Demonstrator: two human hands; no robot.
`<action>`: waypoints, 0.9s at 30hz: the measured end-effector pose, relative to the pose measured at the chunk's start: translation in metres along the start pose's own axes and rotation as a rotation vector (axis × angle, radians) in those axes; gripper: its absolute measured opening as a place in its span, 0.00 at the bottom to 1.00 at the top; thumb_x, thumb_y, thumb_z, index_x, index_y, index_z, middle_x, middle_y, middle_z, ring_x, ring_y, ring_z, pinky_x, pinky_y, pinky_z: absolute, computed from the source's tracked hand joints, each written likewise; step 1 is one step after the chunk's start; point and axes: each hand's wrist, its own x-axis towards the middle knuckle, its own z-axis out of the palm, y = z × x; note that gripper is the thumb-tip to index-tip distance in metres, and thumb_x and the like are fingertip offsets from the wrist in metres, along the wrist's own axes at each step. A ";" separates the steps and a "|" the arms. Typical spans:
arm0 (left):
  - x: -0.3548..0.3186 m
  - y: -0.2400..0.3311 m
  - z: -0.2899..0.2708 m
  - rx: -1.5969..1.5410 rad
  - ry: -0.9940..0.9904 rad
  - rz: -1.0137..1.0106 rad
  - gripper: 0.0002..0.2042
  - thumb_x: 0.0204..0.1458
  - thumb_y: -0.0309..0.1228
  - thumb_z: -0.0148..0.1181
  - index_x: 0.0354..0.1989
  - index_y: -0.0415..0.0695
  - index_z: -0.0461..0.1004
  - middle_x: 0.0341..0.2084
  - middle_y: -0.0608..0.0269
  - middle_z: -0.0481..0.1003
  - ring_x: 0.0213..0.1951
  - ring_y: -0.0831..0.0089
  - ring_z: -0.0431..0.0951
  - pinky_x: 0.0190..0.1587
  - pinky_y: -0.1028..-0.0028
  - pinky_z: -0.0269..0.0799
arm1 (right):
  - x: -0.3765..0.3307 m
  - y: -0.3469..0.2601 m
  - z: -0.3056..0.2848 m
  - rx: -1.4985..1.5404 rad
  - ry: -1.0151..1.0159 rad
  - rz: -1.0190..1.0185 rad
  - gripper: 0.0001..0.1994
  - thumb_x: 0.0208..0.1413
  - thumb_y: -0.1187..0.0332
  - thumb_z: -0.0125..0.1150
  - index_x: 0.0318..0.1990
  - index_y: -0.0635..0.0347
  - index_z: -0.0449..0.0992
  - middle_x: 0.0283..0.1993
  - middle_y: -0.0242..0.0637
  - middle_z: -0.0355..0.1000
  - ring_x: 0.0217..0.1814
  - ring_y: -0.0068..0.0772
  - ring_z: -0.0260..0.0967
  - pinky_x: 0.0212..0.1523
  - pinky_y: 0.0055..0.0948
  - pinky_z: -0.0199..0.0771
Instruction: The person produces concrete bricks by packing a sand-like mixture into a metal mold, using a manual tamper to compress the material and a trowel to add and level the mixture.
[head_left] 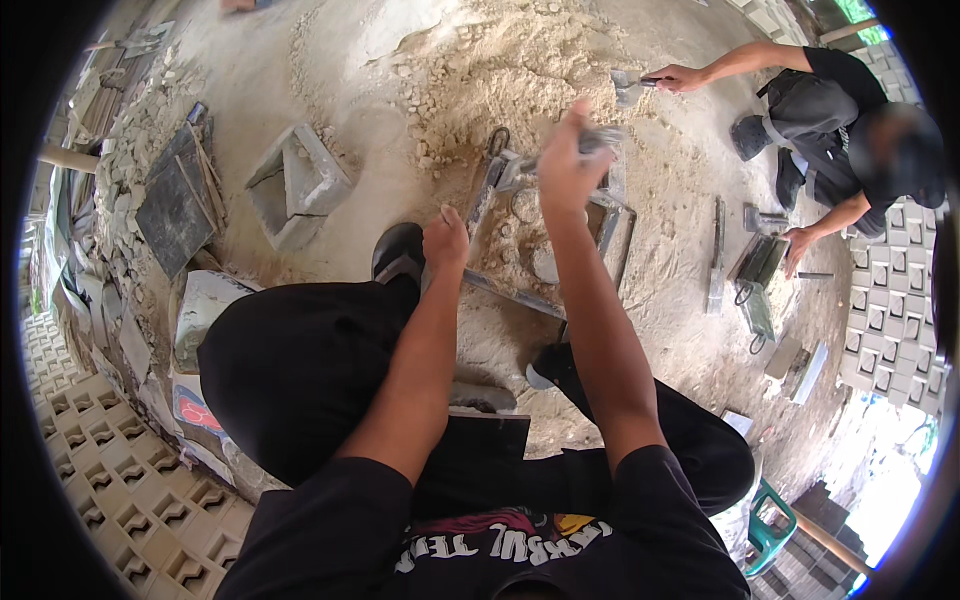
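Note:
My left hand (447,238) is closed beside the near left corner of a rectangular metal mould (510,290) on the ground. Whatever its fingers may hold is hidden. Over the mould's far right side is my right hand (575,160), smeared by motion, with a blurred grey object (602,138) at its fingers; its kind does not show. Inside the mould lies sandy tan material (505,250) with round shapes in it. A dark loop handle (497,142) stands at the mould's far left corner.
A heap of crumbly sand (480,70) lies beyond the mould. At the right a crouching co-worker (830,110) holds a trowel (628,88) and touches another mould (760,258). An angular grey block (300,185) and dark board (178,200) lie left. Patterned blocks (895,300) are stacked right.

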 end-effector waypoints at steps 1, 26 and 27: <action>-0.001 0.000 0.000 0.014 -0.007 -0.008 0.31 0.61 0.52 0.33 0.39 0.36 0.79 0.37 0.37 0.77 0.43 0.40 0.76 0.49 0.49 0.69 | -0.001 0.000 0.002 -0.086 -0.008 -0.021 0.28 0.67 0.54 0.48 0.12 0.50 0.52 0.12 0.20 0.49 0.14 0.13 0.43 0.15 0.22 0.45; 0.002 -0.003 -0.003 0.018 -0.009 0.027 0.29 0.58 0.47 0.33 0.38 0.35 0.78 0.38 0.35 0.76 0.43 0.38 0.76 0.49 0.49 0.69 | -0.048 -0.036 -0.020 0.123 -0.044 0.274 0.24 0.65 0.61 0.53 0.15 0.55 0.59 0.15 0.18 0.54 0.18 0.11 0.46 0.17 0.23 0.45; 0.002 -0.003 -0.006 0.007 -0.012 0.008 0.28 0.58 0.47 0.33 0.38 0.36 0.78 0.38 0.35 0.76 0.44 0.39 0.75 0.49 0.49 0.69 | -0.055 -0.041 -0.024 0.152 -0.060 0.224 0.24 0.65 0.62 0.52 0.15 0.56 0.59 0.15 0.19 0.53 0.19 0.11 0.46 0.18 0.23 0.43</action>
